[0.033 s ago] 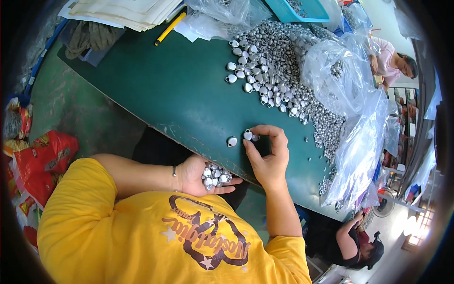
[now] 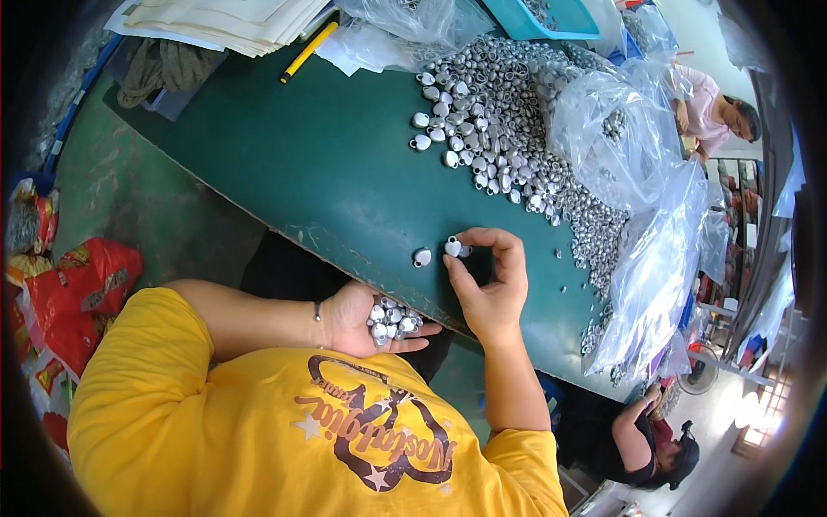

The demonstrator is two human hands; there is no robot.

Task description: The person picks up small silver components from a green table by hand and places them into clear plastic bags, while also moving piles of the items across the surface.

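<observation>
My left hand (image 2: 355, 320) rests palm up at the near edge of the green table (image 2: 301, 164), cupping a handful of small silver metal pieces (image 2: 393, 320). Just beyond it, my right hand (image 2: 493, 289) pinches one silver heart-shaped piece (image 2: 454, 248) between thumb and forefinger, low over the tabletop. A single loose piece (image 2: 422, 257) lies on the table to the left of that one. A big heap of the same silver pieces (image 2: 508, 129) spreads across the far right of the table.
Clear plastic bags (image 2: 629, 129) drape over the table's right side. A yellow pen (image 2: 308, 50), a stack of papers (image 2: 233, 17) and a blue tray (image 2: 534, 17) sit at the far edge. Red bags (image 2: 82, 293) lie on the floor at left. Other people (image 2: 715, 108) work at the right.
</observation>
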